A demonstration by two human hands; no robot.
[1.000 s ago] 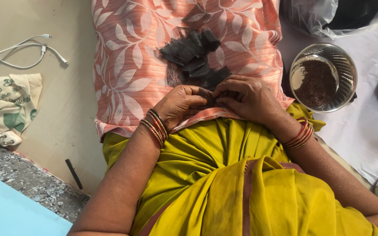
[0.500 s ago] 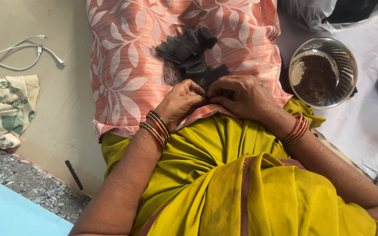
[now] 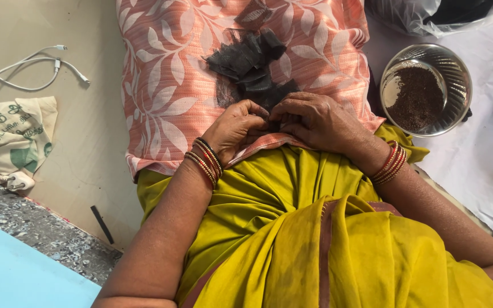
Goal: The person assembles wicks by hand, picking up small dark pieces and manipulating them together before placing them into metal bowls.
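View: single, head-worn camera. Direction: steeply downward over the wearer's own lap. Range: close; forearms and yellow garment (image 3: 292,228) fill the lower half. Centre: left hand (image 3: 238,128) and right hand (image 3: 315,117) meeting at the near edge of a pink leaf-print cushion (image 3: 161,85). Right edge: steel bowl (image 3: 455,71) on white cloth (image 3: 480,165). Left edge: white cable (image 3: 29,71), printed cloth bag (image 3: 12,137). Shared coverage: not applicable, one view only.

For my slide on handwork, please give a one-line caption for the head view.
Left hand and right hand meet fingertip to fingertip beside dark pieces on a leaf-print cushion, near a steel bowl.
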